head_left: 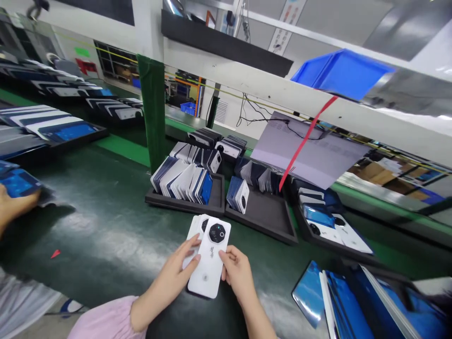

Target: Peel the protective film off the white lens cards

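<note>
- Left hand (pixel 176 263): grasping; fingers lie over the rear phone (pixel 192 230), thumb against the left edge of the front phone (pixel 208 263).
- Right hand (pixel 238 268): grasping; thumb and fingers pinch the right edge of the front phone.
- Position of pieces: the front phone, white with a round dark camera ring, overlaps the rear phone above the tabletop (pixel 116 221), on the wearer's side of the trays. Whether it touches the surface cannot be told.
- Step in hand, as judged: two-handed handling of the overlapped phones, camera side up.
- Next move, as judged: any parting or shifting calls for a firm edge grip, as the smooth faces could slide.
- Surroundings: the left tray (pixel 183 205) holds close-packed upright phones; the right tray (pixel 266 212) shows bare floor beside a short row. Blue-faced pieces (pixel 339 296) lie at lower right.
- A co-worker's hand (pixel 16 207) holds a blue-faced piece at far left.
</note>
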Tool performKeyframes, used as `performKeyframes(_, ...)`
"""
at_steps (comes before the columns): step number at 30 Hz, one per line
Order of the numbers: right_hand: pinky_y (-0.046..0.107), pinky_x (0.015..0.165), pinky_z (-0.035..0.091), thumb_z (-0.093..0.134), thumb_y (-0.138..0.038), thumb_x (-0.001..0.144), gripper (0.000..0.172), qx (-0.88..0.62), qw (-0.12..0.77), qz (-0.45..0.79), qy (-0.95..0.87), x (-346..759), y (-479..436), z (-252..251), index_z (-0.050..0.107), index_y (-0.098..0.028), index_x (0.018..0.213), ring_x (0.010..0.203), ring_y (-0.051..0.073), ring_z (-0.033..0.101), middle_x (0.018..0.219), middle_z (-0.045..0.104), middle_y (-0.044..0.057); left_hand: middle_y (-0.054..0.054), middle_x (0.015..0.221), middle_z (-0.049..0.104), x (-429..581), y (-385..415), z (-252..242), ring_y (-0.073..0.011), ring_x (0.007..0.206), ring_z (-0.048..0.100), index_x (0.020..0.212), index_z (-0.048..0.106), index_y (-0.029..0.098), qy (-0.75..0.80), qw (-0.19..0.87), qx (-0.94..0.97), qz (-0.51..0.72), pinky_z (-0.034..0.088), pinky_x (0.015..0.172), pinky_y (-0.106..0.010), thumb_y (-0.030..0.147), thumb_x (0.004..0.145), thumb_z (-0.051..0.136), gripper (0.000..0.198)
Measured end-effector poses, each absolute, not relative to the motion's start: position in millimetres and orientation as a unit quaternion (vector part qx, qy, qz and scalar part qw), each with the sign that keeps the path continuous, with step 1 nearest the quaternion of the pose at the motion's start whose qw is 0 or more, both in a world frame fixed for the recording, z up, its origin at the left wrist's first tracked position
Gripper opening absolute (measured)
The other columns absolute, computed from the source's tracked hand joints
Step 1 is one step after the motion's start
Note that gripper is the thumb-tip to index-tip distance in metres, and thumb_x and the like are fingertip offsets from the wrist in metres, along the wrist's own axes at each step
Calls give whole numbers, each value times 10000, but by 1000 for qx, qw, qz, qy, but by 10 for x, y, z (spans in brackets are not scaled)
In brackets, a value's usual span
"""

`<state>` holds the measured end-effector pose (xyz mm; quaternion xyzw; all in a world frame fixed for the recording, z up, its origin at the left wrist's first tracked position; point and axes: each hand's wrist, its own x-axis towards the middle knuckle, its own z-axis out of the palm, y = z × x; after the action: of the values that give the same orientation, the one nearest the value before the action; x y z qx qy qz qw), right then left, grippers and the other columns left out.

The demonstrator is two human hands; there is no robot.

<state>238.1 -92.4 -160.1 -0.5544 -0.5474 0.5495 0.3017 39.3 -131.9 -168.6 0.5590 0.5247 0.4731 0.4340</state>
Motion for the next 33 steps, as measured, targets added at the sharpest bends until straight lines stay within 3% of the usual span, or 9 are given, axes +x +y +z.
performKeyframes(4, 164, 368, 378, 608, -391, 1041, 271, -493, 330, 588, -551, 2364, -1344, -1462, 650, -146, 933, 398, 43, 460, 636, 574, -86, -47, 1002, 746, 393, -1495, -1374, -216, 838, 738, 1147, 688, 154, 454, 556, 542, 437, 620, 774, -404, 422, 1039, 606, 301)
performKeyframes(13, 166, 333, 305, 581, -454, 1036, 337, -473, 328, 565, -591, 2469, -1818, -1145, 658, -151, 909, 347, 40, 402, 569, 539, -97, 14, 798, 679, 454, -1732, -1154, -152, 653, 663, 910, 677, 152, 453, 603, 524, 395, 571, 628, -307, 418, 1027, 629, 294)
performKeyframes(15, 195, 360, 367, 625, -427, 995, 285, -497, 336, 519, -609, 2456, -1790, -1107, 689, -159, 925, 384, 76, 476, 579, 577, -70, 19, 779, 667, 482, -1696, -1147, -148, 641, 653, 884, 668, 155, 466, 598, 522, 390, 561, 616, -301, 435, 1030, 617, 320)
performKeyframes(17, 272, 499, 511, 730, -353, 895, 293, -532, 369, 436, -625, 2420, -1714, -1074, 706, -178, 1129, 551, 137, 602, 843, 710, 30, 21, 770, 658, 514, -1622, -1150, -149, 638, 645, 872, 664, 156, 477, 591, 524, 385, 552, 611, -299, 451, 1033, 605, 340)
performKeyframes(20, 368, 741, 575, 780, -227, 796, 499, -548, 414, 320, -653, 2386, -1479, -1019, 693, -283, 1284, 838, 217, 677, 1291, 636, 115, 20, 773, 653, 554, -1442, -1162, -160, 658, 648, 875, 665, 159, 478, 587, 538, 371, 548, 632, -312, 468, 1029, 599, 351)
performKeyframes(23, 295, 648, 562, 706, -185, 862, 140, -524, 439, 273, -677, 2469, -1118, -941, 790, -291, 899, 810, 207, 704, 1065, 708, 61, 20, 777, 645, 566, -1182, -1169, -169, 680, 641, 866, 659, 165, 468, 590, 558, 350, 537, 667, -328, 480, 1028, 591, 360)
performKeyframes(24, 267, 606, 549, 678, -177, 899, 143, -526, 459, 255, -669, 2518, -1000, -914, 764, -279, 846, 786, 196, 706, 980, 715, 46, 27, 757, 628, 565, -1081, -1167, -164, 661, 625, 846, 648, 169, 466, 594, 560, 341, 524, 655, -321, 485, 1032, 580, 373)
performKeyframes(29, 286, 726, 555, 599, -80, 975, 229, -558, 574, 83, -594, 2532, -767, -924, 662, -298, 1008, 880, 182, 708, 1030, 746, 28, 46, 685, 563, 607, -588, -1123, -145, 586, 553, 796, 618, 180, 461, 628, 551, 297, 427, 562, -274, 491, 1030, 556, 395)
performKeyframes(33, 285, 528, 530, 665, -152, 924, 218, -479, 507, 80, -712, 2273, -963, -1163, 767, -337, 977, 587, 173, 688, 846, 824, 10, 36, 681, 541, 679, -406, -1086, -151, 642, 506, 752, 612, 188, 445, 633, 554, 307, 398, 607, -268, 472, 1009, 535, 391)
